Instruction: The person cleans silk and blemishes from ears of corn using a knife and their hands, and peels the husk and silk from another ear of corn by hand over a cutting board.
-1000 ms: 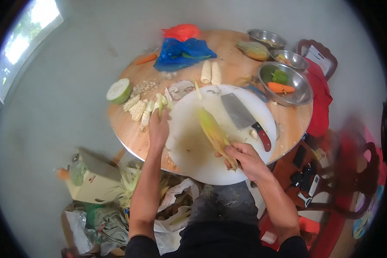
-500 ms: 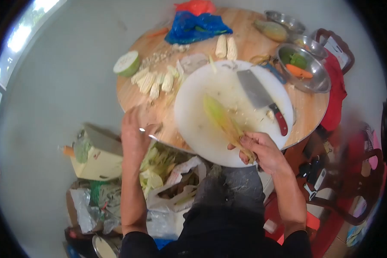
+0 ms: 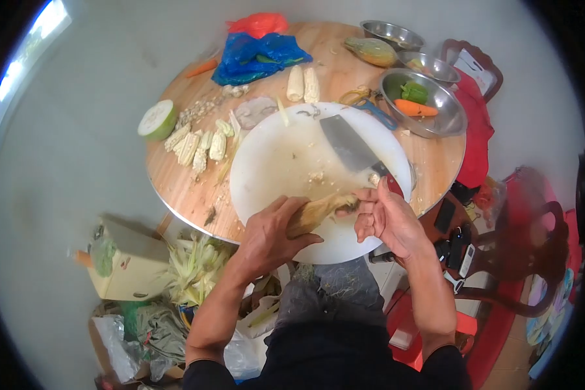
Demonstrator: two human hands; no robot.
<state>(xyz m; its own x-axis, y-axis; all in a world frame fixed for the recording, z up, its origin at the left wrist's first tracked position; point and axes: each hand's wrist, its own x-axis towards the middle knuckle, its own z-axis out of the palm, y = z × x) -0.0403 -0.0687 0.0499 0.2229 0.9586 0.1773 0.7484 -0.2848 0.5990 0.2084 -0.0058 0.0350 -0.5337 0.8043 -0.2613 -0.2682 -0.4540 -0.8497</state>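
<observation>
My left hand (image 3: 271, 235) is wrapped round an ear of corn in its husk (image 3: 315, 213), held over the near part of the round white cutting board (image 3: 266, 162). Close to the husk's right end is my right hand (image 3: 390, 220), its fingers partly curled, the fingertips near that end; whether they grip it is unclear. A cleaver (image 3: 348, 144) lies on the board behind, its red handle partly hidden by my right hand. Small corn bits are scattered on the board. Left of the board lie several peeled corn pieces (image 3: 188, 148).
Two peeled cobs (image 3: 303, 84) lie behind the board, near a blue bag (image 3: 257, 58). Blue scissors (image 3: 378, 114) and a steel bowl (image 3: 422, 104) with a carrot and green pepper are at the right. A cut gourd (image 3: 157, 120) sits at the left edge. Husks (image 3: 195, 270) are piled below.
My left hand went down past the table's left edge, let go of the husk strips, then came back onto the corn. The corn has turned sideways, and my right hand has moved to its end.
</observation>
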